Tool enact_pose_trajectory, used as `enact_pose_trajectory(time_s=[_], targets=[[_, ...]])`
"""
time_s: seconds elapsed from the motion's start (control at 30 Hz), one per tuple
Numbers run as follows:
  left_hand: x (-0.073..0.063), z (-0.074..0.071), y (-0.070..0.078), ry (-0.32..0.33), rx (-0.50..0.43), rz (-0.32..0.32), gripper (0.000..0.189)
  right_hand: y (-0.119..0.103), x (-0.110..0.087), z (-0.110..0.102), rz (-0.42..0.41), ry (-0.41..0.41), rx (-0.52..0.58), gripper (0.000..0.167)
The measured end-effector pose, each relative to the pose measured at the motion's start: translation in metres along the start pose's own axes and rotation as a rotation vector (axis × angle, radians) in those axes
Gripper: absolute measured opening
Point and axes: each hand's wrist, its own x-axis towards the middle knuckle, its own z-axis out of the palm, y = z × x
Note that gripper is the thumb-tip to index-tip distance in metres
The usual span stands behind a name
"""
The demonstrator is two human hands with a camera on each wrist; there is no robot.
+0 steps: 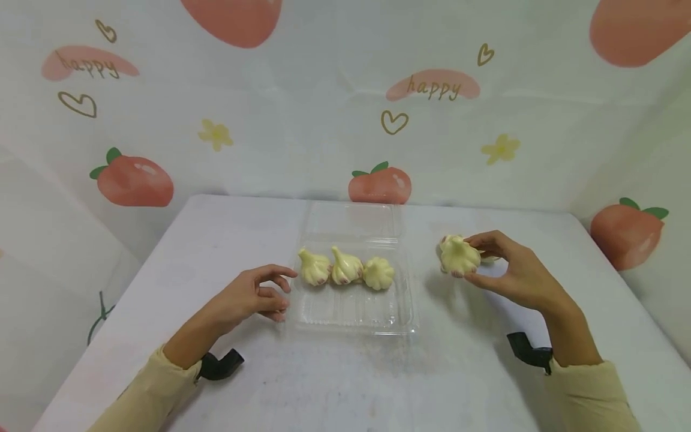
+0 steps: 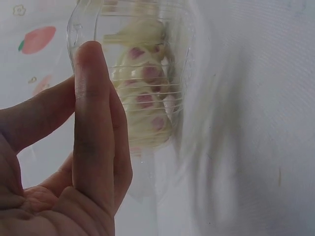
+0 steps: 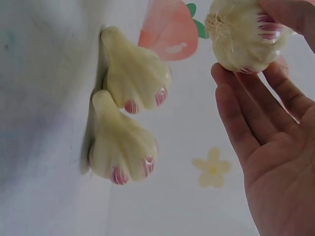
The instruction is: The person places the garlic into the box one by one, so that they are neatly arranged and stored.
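My right hand (image 1: pixel 520 273) holds a garlic bulb (image 1: pixel 460 257) above the table, pinched between thumb and fingertips; the right wrist view shows its rooty base and purple streaks. Below it, two more garlic bulbs (image 3: pixel 135 71) lie side by side on the table, mostly hidden behind the hand in the head view. A clear plastic clamshell box (image 1: pixel 345 312) stands with its lid (image 1: pixel 353 221) folded back. Along its rear side sit three garlic bulbs (image 1: pixel 345 267) in a row. At the box's left edge my left hand (image 1: pixel 259 294) has loosely bent fingers; firm contact cannot be told.
The white table (image 1: pixel 324 384) ends at the back against a cloth (image 1: pixel 302 120) printed with peaches, hearts and flowers. A dark green cord (image 1: pixel 101 315) hangs by the left table edge. Black wrist mounts (image 1: pixel 221 366) stick out from both sleeves.
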Motion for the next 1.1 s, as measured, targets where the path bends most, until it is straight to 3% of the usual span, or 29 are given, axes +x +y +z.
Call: enact_pose_trajectory(time_s=[0.43,0.73,1.1], targets=[[0.000,0.002,0.002,0.018,-0.002,0.001,0.060,-0.014,0.005,0.004,0.046,0.018,0.004,0.053],[-0.005,0.000,0.002,-0.022,-0.040,-0.011,0.068,-0.021,0.005,0.018,0.076,-0.001,0.034,0.048],[-0.005,0.001,0.004,-0.016,-0.047,-0.017,0.068,-0.028,0.012,0.027,0.091,0.002,0.025,0.050]])
